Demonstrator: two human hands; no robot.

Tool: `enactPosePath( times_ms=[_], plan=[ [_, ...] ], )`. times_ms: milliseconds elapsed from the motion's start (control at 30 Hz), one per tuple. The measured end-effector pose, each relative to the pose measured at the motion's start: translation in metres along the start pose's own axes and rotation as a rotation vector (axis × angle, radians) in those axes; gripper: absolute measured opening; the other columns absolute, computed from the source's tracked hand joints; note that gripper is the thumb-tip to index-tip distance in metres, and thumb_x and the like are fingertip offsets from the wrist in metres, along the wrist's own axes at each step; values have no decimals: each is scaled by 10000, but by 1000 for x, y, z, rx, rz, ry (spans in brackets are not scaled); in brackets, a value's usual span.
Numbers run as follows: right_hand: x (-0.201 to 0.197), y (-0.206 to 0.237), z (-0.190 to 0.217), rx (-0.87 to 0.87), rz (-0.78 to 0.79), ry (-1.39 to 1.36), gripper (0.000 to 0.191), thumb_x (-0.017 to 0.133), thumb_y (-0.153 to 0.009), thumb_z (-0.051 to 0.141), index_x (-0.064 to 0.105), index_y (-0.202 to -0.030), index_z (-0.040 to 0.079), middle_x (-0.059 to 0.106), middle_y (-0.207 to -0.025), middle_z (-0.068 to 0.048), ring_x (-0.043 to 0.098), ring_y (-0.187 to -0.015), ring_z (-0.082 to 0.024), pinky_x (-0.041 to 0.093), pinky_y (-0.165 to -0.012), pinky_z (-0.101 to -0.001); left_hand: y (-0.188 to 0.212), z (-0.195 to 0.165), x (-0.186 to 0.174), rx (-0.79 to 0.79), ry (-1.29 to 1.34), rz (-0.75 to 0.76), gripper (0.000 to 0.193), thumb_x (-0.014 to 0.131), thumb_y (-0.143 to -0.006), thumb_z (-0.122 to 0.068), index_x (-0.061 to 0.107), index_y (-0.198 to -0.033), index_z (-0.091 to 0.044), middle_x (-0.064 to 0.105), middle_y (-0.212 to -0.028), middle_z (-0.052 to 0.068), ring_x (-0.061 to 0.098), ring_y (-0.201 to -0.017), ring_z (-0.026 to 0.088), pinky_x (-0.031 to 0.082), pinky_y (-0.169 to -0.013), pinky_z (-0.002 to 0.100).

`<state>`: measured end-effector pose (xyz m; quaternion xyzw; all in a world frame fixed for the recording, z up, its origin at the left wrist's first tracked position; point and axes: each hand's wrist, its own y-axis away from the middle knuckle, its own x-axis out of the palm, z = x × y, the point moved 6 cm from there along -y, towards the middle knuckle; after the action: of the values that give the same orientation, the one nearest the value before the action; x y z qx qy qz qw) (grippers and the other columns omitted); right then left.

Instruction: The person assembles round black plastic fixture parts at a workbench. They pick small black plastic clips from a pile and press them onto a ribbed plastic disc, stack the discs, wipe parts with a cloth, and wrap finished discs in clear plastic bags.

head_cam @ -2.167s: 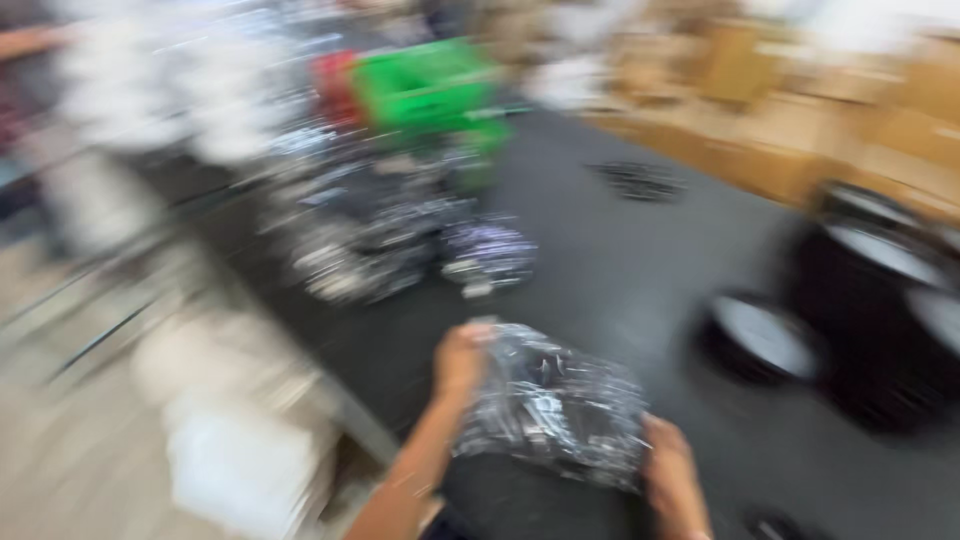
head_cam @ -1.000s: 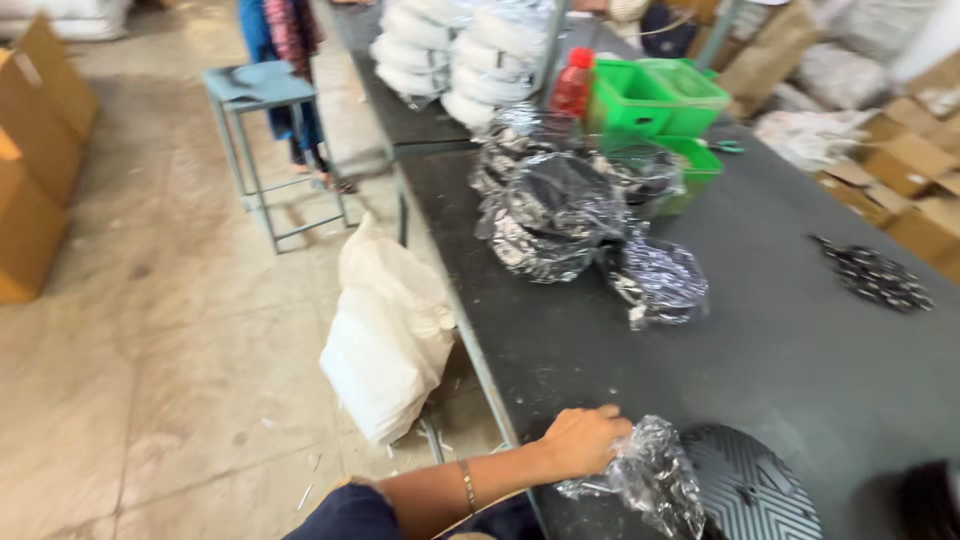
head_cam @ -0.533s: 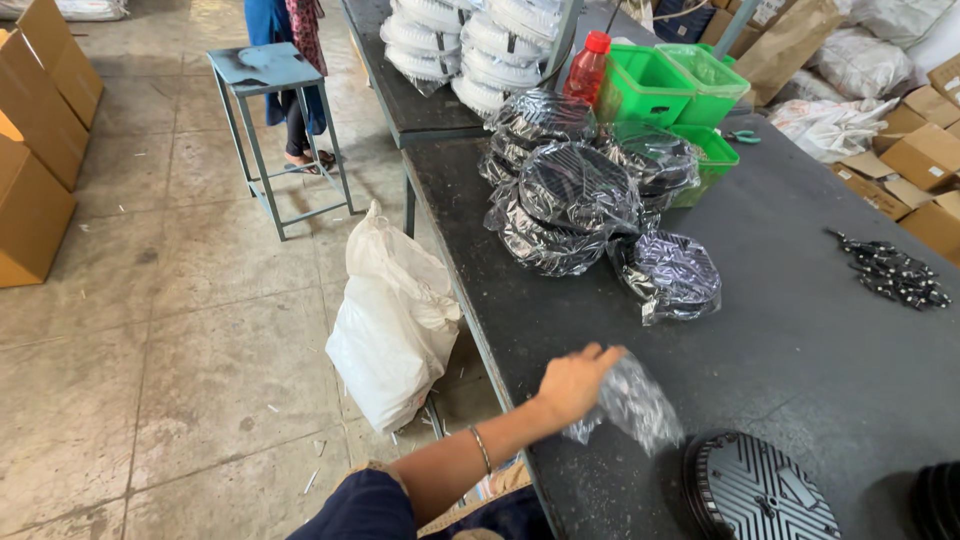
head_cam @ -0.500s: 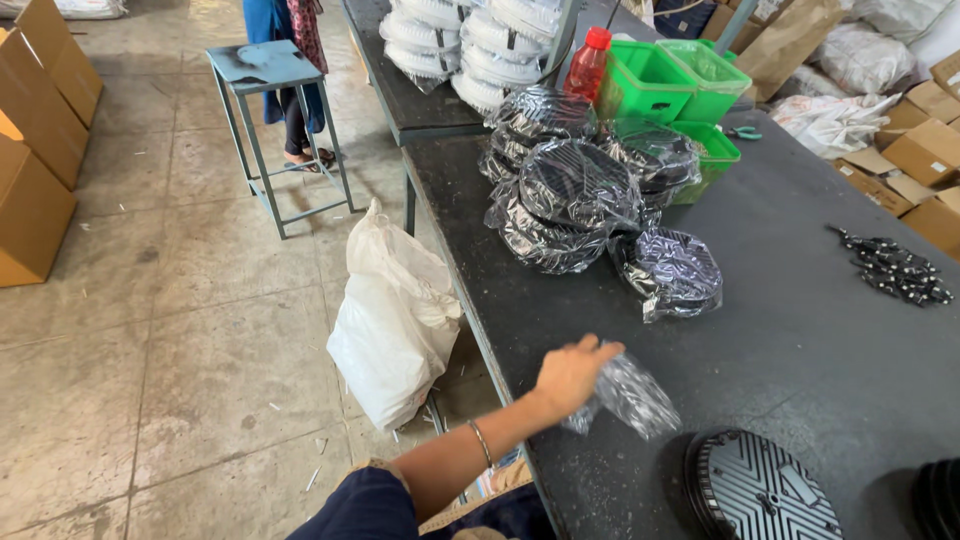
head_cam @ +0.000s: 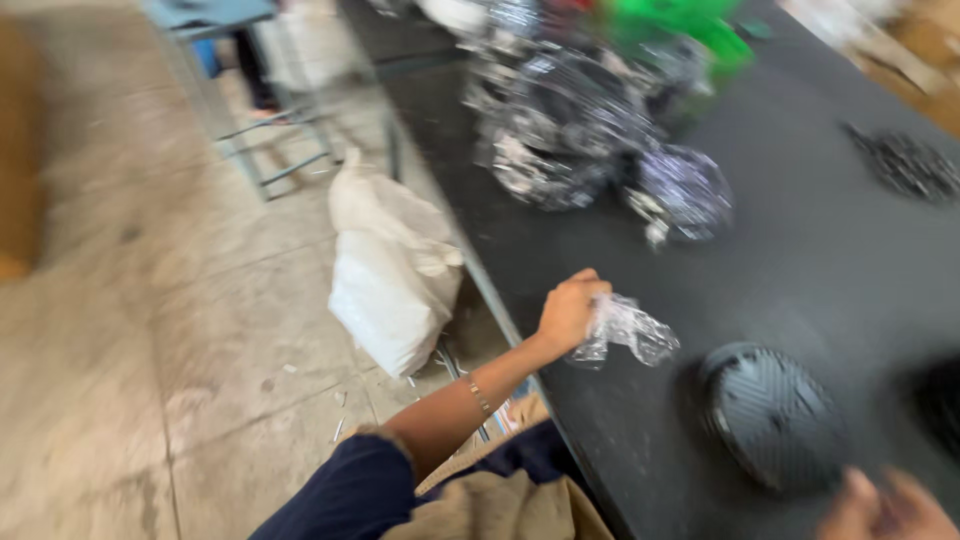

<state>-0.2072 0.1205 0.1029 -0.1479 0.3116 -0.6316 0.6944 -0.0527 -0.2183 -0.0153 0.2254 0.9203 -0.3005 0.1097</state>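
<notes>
My left hand (head_cam: 570, 310) is closed around a crumpled clear plastic bag (head_cam: 630, 332), holding it just above the near edge of the black table (head_cam: 800, 260). A round black ribbed part (head_cam: 768, 414) lies bare on the table to the right of the bag. My right hand (head_cam: 885, 508) shows only as blurred fingers at the bottom right, close to that part; what it holds cannot be made out.
A heap of black parts wrapped in clear plastic (head_cam: 590, 140) lies farther along the table, with a green bin (head_cam: 680, 25) behind it. A white sack (head_cam: 385, 265) leans against the table's side on the concrete floor. A metal stool (head_cam: 250, 90) stands beyond.
The view swung and blurred. My left hand has squeezed the emptied plastic bag smaller and drawn it toward the table edge; the round black part lies uncovered.
</notes>
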Motion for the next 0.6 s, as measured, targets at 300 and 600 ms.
enactPosePath(
  times_ms=[300, 600],
  plan=[
    [26, 124, 104, -301, 512, 486, 715, 660, -805, -12, 468, -1490, 56, 336, -1614, -239, 328, -1492, -519, 349, -1233, -553, 119, -167, 81, -152, 788, 923, 379, 504, -966, -122, 389, -1316, -33, 505, -1287, 131, 539, -1159, 252, 458, -954, 357],
    [-152, 201, 36, 157, -163, 551, 410, 666, -844, -66, 716, -1205, 123, 691, -1239, -93, 644, -1203, -289, 530, -1018, -391, 209, -255, 65, 126, 676, 1923, 738, 592, -987, -171, 223, -1617, -63, 415, -1619, 183, 579, -1364, 293, 438, -1107, 379]
  ],
)
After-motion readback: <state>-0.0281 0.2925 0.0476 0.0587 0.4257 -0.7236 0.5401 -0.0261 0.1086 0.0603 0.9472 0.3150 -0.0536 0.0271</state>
